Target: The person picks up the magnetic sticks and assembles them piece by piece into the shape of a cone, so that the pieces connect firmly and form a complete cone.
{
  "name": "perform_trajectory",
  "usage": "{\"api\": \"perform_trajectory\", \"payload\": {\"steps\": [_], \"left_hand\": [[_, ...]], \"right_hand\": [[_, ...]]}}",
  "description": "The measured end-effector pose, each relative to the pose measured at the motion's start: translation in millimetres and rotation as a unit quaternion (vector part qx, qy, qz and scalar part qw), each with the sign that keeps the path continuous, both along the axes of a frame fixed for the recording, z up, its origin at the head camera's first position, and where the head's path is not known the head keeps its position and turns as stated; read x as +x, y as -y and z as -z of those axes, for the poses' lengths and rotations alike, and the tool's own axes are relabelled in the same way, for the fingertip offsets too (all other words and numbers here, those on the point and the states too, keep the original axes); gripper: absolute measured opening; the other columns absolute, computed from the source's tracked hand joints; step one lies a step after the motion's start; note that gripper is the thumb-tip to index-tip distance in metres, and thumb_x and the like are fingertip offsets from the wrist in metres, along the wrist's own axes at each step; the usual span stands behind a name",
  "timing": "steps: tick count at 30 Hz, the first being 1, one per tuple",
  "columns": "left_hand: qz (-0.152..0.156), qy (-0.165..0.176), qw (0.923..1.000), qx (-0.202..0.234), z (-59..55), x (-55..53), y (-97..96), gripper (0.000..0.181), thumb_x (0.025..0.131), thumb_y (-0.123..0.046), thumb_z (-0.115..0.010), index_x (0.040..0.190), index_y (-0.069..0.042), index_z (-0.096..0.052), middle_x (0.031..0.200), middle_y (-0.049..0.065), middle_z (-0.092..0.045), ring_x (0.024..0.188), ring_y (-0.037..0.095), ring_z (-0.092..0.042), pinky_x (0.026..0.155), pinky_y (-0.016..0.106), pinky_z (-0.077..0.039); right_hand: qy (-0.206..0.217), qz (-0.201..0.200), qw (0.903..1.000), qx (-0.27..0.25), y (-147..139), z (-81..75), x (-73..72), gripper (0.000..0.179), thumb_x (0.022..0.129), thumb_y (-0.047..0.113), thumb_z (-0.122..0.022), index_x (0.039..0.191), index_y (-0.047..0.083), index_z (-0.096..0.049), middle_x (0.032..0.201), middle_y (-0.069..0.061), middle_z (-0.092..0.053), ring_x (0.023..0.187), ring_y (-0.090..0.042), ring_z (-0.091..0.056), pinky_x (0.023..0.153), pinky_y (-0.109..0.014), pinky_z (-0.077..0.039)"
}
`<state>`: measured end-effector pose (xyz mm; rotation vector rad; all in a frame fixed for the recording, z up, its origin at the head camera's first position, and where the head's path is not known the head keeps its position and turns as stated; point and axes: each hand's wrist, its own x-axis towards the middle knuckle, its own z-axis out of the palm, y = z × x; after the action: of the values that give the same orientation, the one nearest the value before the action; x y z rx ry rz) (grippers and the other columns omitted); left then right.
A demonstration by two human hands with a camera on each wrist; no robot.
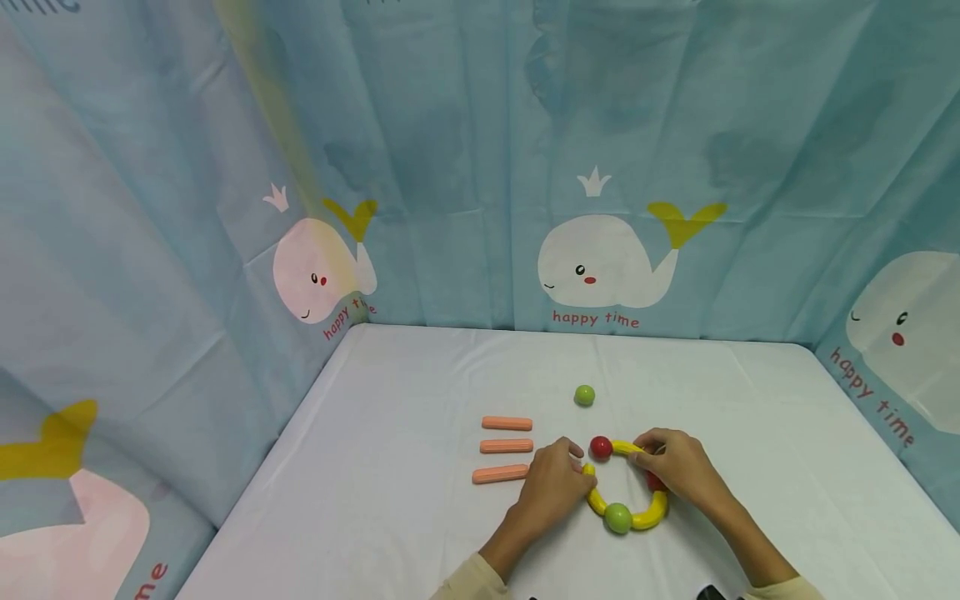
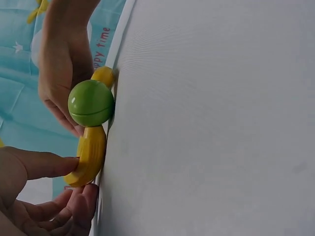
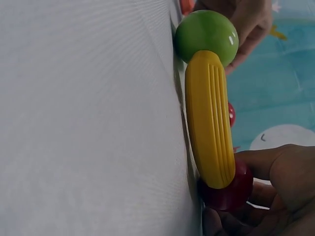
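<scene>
A ring of curved yellow rods and shiny balls lies on the white table. My left hand [image 1: 553, 487] pinches the left curved yellow rod [image 2: 92, 152] between thumb and fingers. That rod meets a green ball [image 1: 618, 517], which also touches the lower right yellow rod [image 3: 209, 118]. My right hand [image 1: 681, 468] pinches the upper curved yellow rod [image 1: 624, 447] near its right end, beside a red ball [image 3: 228, 191] that it partly covers. Another red ball [image 1: 601, 447] sits at that rod's left end, slightly apart from the left rod's tip.
Three straight orange rods, top [image 1: 507, 423], middle [image 1: 506, 446] and bottom [image 1: 500, 474], lie left of the ring. A loose green ball [image 1: 584, 395] rests farther back. Blue whale-print cloth [image 1: 465, 167] hangs around the table [image 1: 375, 492].
</scene>
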<state>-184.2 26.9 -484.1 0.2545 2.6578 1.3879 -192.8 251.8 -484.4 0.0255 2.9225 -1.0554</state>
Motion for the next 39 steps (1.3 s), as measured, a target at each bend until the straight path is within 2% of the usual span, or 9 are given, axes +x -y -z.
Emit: {"api": "perform_trajectory", "payload": {"steps": [6,8,14,21,31,39], "left_hand": [[-0.014,-0.029,0.9991,0.027,0.9,-3.0,0.1,0.024,0.085,-0.007,-0.086,0.104,-0.006,-0.073,0.084,-0.005,-0.066,0.074,0.003,-0.057,0.064,0.02,-0.051],[-0.016,-0.027,0.9988,0.038,1.6,-3.8,1.0,0.02,0.085,-0.007,-0.085,0.102,-0.006,-0.074,0.085,-0.004,-0.067,0.076,0.003,-0.058,0.065,0.019,-0.051],[0.001,-0.036,0.9975,0.061,5.2,-9.4,3.3,0.014,0.089,-0.007,-0.083,0.102,-0.004,-0.079,0.087,-0.005,-0.07,0.078,0.002,-0.059,0.067,0.018,-0.052],[0.012,-0.042,0.996,0.077,7.3,-17.7,4.6,0.015,0.091,-0.006,-0.081,0.105,-0.002,-0.082,0.086,-0.005,-0.072,0.078,0.001,-0.059,0.067,0.017,-0.052],[0.034,-0.04,0.9971,0.055,2.1,-22.3,0.4,0.016,0.09,-0.004,-0.08,0.105,-0.001,-0.083,0.09,-0.001,-0.077,0.079,0.002,-0.061,0.068,0.017,-0.054],[0.034,-0.029,0.998,0.045,1.8,-23.3,-2.9,0.016,0.09,-0.003,-0.079,0.105,0.0,-0.082,0.089,-0.001,-0.076,0.076,0.002,-0.06,0.064,0.017,-0.053]], "right_hand": [[0.001,0.001,0.9999,0.011,-0.9,-0.9,1.9,0.025,0.091,0.016,-0.082,0.11,0.0,-0.076,0.089,-0.004,-0.067,0.082,-0.02,-0.059,0.072,-0.032,-0.055],[0.003,0.001,0.9999,0.013,-1.2,-1.9,2.5,0.028,0.092,0.016,-0.081,0.112,-0.002,-0.075,0.091,-0.005,-0.068,0.083,-0.02,-0.059,0.074,-0.034,-0.055],[0.007,0.002,0.9999,0.013,-3.2,-3.9,4.9,0.029,0.093,0.016,-0.08,0.115,-0.002,-0.076,0.095,-0.006,-0.071,0.085,-0.021,-0.06,0.077,-0.036,-0.056],[0.008,0.0,0.9999,0.01,-5.1,-2.6,6.6,0.028,0.092,0.016,-0.081,0.115,0.0,-0.077,0.094,-0.005,-0.069,0.084,-0.02,-0.061,0.073,-0.033,-0.054],[0.007,0.001,1.0,0.005,-3.3,-3.7,7.6,0.028,0.092,0.016,-0.081,0.115,0.002,-0.076,0.093,-0.005,-0.067,0.083,-0.02,-0.06,0.069,-0.029,-0.053],[0.01,0.001,0.9999,0.002,-1.4,-2.3,6.2,0.027,0.092,0.015,-0.081,0.115,0.002,-0.076,0.094,-0.005,-0.067,0.083,-0.02,-0.06,0.07,-0.03,-0.054]]}}
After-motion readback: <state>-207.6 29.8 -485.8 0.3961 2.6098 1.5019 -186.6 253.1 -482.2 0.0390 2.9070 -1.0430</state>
